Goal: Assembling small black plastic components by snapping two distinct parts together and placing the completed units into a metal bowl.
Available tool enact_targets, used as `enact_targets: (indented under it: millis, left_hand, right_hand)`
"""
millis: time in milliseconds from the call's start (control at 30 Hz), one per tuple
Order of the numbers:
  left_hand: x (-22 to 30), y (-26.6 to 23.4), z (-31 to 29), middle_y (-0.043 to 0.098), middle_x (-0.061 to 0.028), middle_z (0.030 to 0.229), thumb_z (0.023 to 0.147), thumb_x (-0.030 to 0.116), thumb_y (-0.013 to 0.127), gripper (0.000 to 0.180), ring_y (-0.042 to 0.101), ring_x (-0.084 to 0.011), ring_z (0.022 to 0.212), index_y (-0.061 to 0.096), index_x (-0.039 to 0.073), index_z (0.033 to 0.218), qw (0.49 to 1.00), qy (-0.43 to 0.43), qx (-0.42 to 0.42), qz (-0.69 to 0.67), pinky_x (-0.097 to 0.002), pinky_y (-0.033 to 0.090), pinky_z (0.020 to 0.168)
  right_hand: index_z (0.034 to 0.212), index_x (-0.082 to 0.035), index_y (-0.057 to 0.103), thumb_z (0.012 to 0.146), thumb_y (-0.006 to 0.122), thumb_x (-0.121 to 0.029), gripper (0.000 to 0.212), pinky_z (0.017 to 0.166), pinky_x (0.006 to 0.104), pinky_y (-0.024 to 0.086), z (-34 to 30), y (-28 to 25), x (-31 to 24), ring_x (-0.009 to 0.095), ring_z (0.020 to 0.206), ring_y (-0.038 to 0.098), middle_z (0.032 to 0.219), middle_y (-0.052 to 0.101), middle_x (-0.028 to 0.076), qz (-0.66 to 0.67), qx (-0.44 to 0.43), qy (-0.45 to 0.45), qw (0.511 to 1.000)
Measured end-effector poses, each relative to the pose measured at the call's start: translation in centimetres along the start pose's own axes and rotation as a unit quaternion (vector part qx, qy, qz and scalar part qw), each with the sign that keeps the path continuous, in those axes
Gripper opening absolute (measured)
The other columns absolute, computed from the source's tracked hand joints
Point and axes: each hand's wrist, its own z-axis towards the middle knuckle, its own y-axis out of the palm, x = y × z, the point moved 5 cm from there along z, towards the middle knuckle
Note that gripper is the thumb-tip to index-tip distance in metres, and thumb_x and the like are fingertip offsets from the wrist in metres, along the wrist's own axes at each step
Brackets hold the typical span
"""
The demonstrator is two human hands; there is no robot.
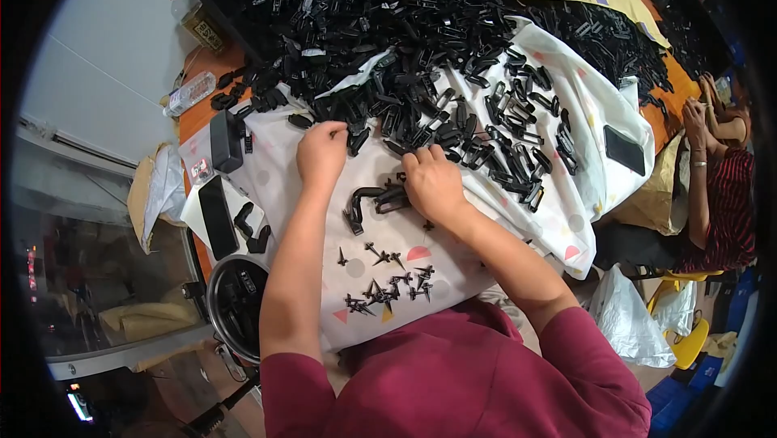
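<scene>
My left hand point(319, 155) is closed, its fingertips curled together beside a black plastic clip-like part point(358, 141); whatever they pinch is hidden. My right hand point(435, 186) is closed too, with fingers bent down over a black plastic part point(392, 198) that lies partly under it. A curved black piece point(356, 210) rests between my forearms on the white patterned cloth point(453, 264). Closer to me, several small dark pointed pieces point(376, 292) lie scattered on that cloth.
A large heap of black plastic parts point(348, 17) covers the far side. At left are a black box point(226, 140), a dark phone-like slab point(217, 217), a round bin point(235, 308) and bottles point(193, 93). Another phone point(624, 150) lies right, near a co-worker's hands point(698, 121).
</scene>
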Motion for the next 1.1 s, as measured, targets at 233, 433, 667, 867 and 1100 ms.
enact_targets:
  millis: [233,433,667,867,1100]
  left_hand:
    - [3.9,2.6,1.5,0.059,-0.0124,0.093,0.073,0.033,0.062,0.028,0.059,-0.0294,0.088,0.066,0.01,0.089,0.865,0.024,-0.01,0.5,-0.0398,0.049,0.068]
    - [2.4,0.7,-1.9,0.06,-0.011,0.091,0.073,0.023,0.057,0.019,0.06,-0.0315,0.079,0.062,0.007,0.081,0.872,0.148,0.01,0.467,-0.0428,0.048,0.065]
    - [3.7,-1.0,-7.3,0.056,-0.0036,0.069,0.078,0.004,0.055,0.01,0.054,-0.0103,0.052,0.052,0.002,0.087,0.982,-0.047,-0.134,-0.122,-0.0239,0.043,0.045]
    - [6.1,-0.4,-11.4,0.059,-0.0045,0.078,0.078,0.001,0.054,0.017,0.055,-0.0118,0.058,0.057,-0.002,0.094,0.919,-0.065,-0.273,-0.277,-0.0241,0.046,0.052]
    - [9.6,-2.1,-14.3,0.059,-0.0084,0.085,0.064,0.0,0.071,0.021,0.057,-0.0171,0.072,0.062,0.002,0.084,0.935,0.347,-0.076,0.015,-0.0252,0.044,0.063]
  right_hand:
    - [0.084,-0.004,0.052,0.067,0.058,-0.008,0.018,0.06,0.0388,0.047,-1.4,-1.6,0.5,0.029,0.067,0.059,0.07,0.058,0.015,0.137,0.01,0.084,0.987]
    - [0.086,-0.002,0.046,0.075,0.051,-0.003,0.012,0.049,0.0293,0.047,-3.1,-0.9,3.1,0.018,0.06,0.057,0.071,0.058,0.011,0.435,-0.043,0.227,0.87]
    - [0.083,-0.003,0.042,0.077,0.056,-0.003,0.016,0.043,0.022,0.045,-2.0,-3.0,0.5,0.011,0.061,0.056,0.078,0.059,0.007,0.625,-0.051,0.286,0.725]
    - [0.086,0.0,0.044,0.08,0.056,-0.005,0.013,0.048,0.019,0.042,-1.5,-6.3,-1.3,0.004,0.064,0.051,0.091,0.059,0.008,0.519,0.041,0.18,0.835]
    - [0.098,-0.001,0.048,0.089,0.049,-0.01,0.013,0.052,0.0196,0.046,-2.1,-7.0,-2.1,0.008,0.068,0.054,0.087,0.057,0.005,0.709,-0.043,0.155,0.686]
